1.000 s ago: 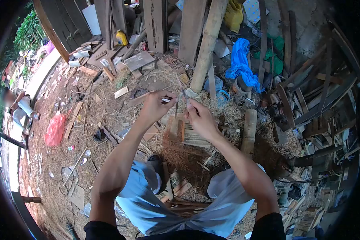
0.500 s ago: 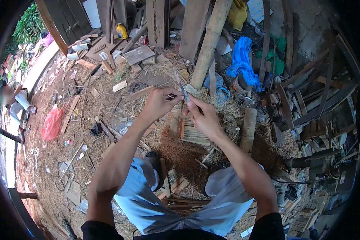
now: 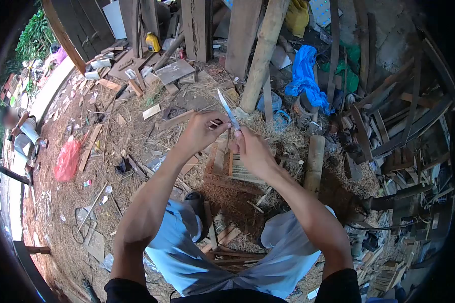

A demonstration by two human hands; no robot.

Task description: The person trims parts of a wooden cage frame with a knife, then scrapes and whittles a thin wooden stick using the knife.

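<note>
My right hand is closed around the handle of a knife, whose pale blade points up and to the left. Close beside it, my left hand has its fingers curled into a pinch, the fingertips at the base of the blade. Whatever lies in that pinch is too small to make out. Below both hands on the ground sits a wooden frame with a bundle of thin pale strips in it, sawdust heaped in front.
A bamboo post rises just beyond my hands. A cut bamboo piece stands at right, near stacked scrap wood. A blue plastic sheet hangs at the back. Another person sits at far left, near a red bag.
The knife has turned so its blade shows broadside, with the tip farther up and left. My right hand has rolled over, its back now facing up. My left hand has barely moved.
</note>
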